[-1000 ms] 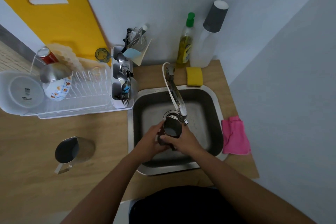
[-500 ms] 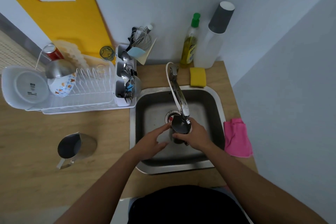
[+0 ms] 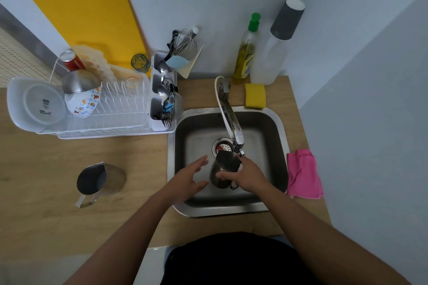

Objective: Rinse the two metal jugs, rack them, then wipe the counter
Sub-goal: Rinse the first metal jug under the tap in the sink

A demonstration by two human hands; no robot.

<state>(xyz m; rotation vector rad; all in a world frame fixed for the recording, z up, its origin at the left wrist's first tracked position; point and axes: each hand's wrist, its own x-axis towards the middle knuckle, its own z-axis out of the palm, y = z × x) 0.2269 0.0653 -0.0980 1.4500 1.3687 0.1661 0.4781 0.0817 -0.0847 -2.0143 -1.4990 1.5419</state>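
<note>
Jug no. 1 (image 3: 224, 170) sits inside the sink (image 3: 281, 146), held approx upright w/ its mouth right under the faucet (image 3: 231, 122) tip, presumably so water can run straight in for the rinse. Can't tell if water is flowing. Right hand (image 3: 246, 177) is clamped round the jug body from the right side, fingers wrapped across its front, which keeps the mouth clear. Left hand (image 3: 188, 178) hangs over the sink just beside the jug, fingers spread & holding nothing, not touching it as far as I can see; prob. poised to steady or rub the jug, or to reach for the tap lever.

Jug no. 2 (image 3: 99, 181) stands on the table (image 3: 46, 169), left of the sink & well apart from both hands, handle toward the near edge, so easy to grab next. Looks not yet rinsed, tho that's a guess.

Dish rack (image 3: 111, 109) is at the back left, touching the sink's corner area; its middle slots look free, enough room for both jugs. Pink cloth (image 3: 302, 174) lies on the table just right of the sink, handy for the wipe. Yellow sponge (image 3: 254, 95) sits behind the sink near the soap bottle (image 3: 245, 53).

Stage: early, first rinse of two.
</note>
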